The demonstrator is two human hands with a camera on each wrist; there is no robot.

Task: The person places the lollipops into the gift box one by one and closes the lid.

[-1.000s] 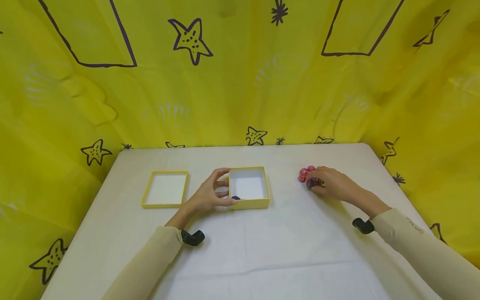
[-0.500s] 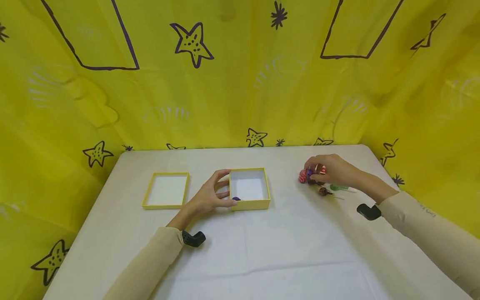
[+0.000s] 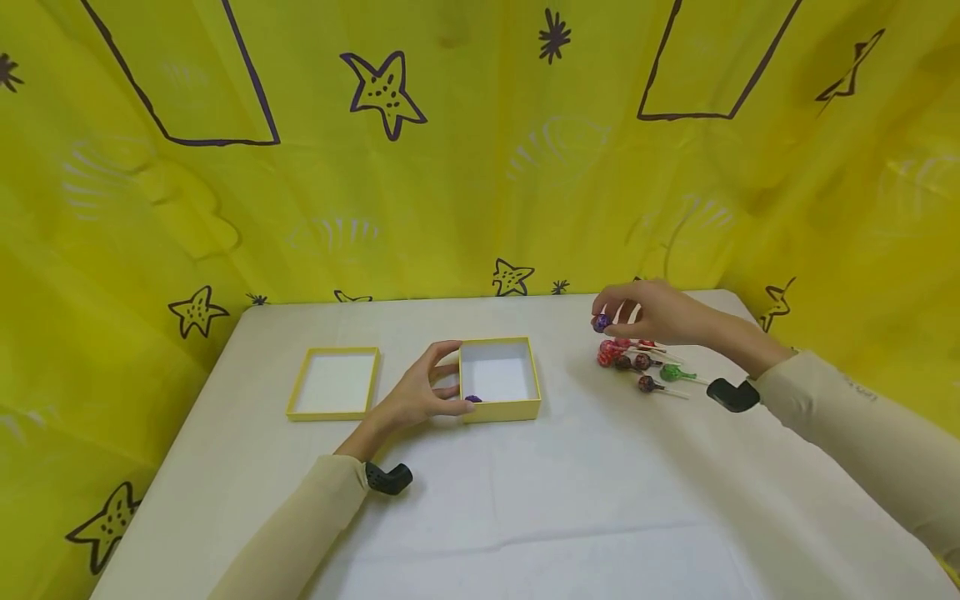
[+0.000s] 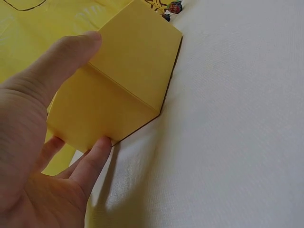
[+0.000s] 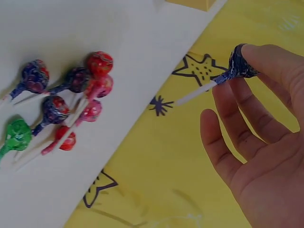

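My left hand (image 3: 422,389) grips the left side of an open yellow box (image 3: 501,410), thumb at its near corner and fingers along its side. White lines the box, and a purple-wrapped lollipop (image 3: 472,399) shows by the near left corner inside. Between thumb and fingers, my right hand (image 3: 660,312) pinches a purple lollipop (image 5: 237,64) by its wrapped head, the white stick pointing away from the palm in the right wrist view. Below that hand lies a group of lollipops: a green one (image 3: 670,373), a dark one (image 3: 647,383) and several red and pink ones (image 3: 606,353).
A shallow yellow-rimmed lid (image 3: 333,383) lies white side up, left of the left hand. White cloth (image 3: 570,500) covers the table. A yellow curtain (image 3: 450,183) with starfish drawings stands right behind the table's far edge and along both sides.
My right hand has lifted a purple lollipop up and leftward out of the group, uncovering the others on the table. The left hand stays on the box.
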